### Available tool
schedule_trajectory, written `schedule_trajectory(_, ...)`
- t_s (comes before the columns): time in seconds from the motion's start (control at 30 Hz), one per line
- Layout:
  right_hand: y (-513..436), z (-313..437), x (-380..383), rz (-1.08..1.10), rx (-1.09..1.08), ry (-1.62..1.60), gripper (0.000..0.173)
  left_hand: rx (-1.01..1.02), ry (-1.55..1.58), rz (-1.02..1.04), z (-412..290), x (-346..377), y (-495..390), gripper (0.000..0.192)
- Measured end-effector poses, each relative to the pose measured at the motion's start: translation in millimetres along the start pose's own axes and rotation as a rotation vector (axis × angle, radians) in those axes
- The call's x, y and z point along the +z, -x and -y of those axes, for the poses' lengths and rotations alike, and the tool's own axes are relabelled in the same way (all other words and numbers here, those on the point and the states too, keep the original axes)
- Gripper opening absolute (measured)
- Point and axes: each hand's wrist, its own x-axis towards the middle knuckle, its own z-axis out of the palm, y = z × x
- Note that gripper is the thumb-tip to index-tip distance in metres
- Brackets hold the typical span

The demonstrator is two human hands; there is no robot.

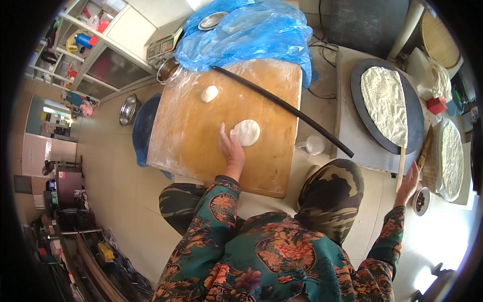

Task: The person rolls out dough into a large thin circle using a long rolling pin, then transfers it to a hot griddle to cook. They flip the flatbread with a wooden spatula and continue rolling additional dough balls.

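Observation:
My left hand (pixel 231 149) rests on the wooden board with thumb and fingers apart, the thumb touching the left edge of a flattened round of dough (pixel 247 133). Farther up the board lies a smaller lump of dough (pixel 209 93). My right hand (pixel 408 185) is stretched out to the right, fingers straight, beside a flat wooden stick (pixel 401 166). The stick's upper end meets a folded sheet of thin flatbread (pixel 385 105) on a dark round griddle (pixel 356 94). Close to the right fingertips is the lower end of a brown wooden tool (pixel 426 145).
A long dark rod (pixel 283 104) crosses the floured board (pixel 264 173) and overhangs its right side. Blue plastic sheeting (pixel 249 37) covers the far end. A glass mug (pixel 314 145) stands between board and griddle table. Stacked flatbread (pixel 449 158) and a small bowl (pixel 421 202) are far right.

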Motion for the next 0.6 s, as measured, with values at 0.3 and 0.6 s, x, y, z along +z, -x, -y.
schedule_trajectory(0.3,30.1,158.6,192.8,0.836,-0.432,0.295,0.045,0.544,-0.583,0.249,-17.1,16.3,-2.1,0.069)
schedule_trajectory(0.6,54.0,178.7,277.8,1.033,-0.342,0.442,0.046,0.046,-0.154,0.008,20.1,-40.0,-17.6,0.052)
